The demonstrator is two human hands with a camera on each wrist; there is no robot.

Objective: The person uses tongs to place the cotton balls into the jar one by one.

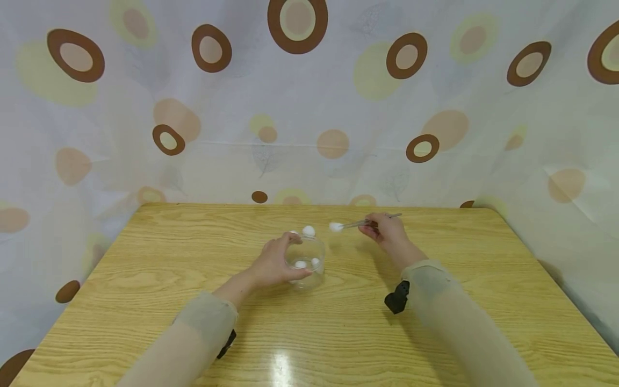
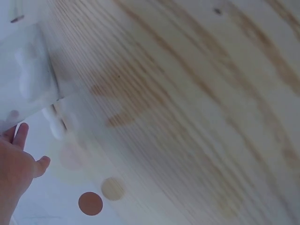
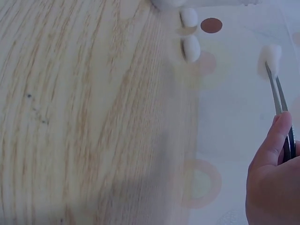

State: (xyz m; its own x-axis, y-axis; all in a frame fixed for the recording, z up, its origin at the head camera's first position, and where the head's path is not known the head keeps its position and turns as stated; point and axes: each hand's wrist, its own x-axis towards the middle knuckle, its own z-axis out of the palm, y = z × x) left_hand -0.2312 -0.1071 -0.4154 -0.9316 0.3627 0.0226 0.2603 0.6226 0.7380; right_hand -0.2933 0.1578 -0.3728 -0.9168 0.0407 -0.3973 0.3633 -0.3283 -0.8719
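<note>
My left hand (image 1: 278, 262) grips a clear round container (image 1: 317, 250) from its left side, thumb in front and fingers behind. Two white cotton balls (image 1: 301, 264) lie inside it. To the right, my right hand (image 1: 388, 232) holds metal tweezers (image 1: 357, 223), pinched between thumb and fingers. At their tips is a cotton ball (image 3: 270, 56), held above the table and to the right of the container. Behind the container sit two more cotton balls (image 1: 308, 230), one of them partly hidden by my left hand. In the left wrist view the container (image 2: 35, 89) is blurred.
A wooden table (image 1: 387, 344) lies under both hands. Beyond its back edge hangs a pale cloth (image 1: 300, 177) patterned with brown and yellow circles. Black wrist cameras, one of them below the right sleeve (image 1: 397, 297), stick out from both forearms.
</note>
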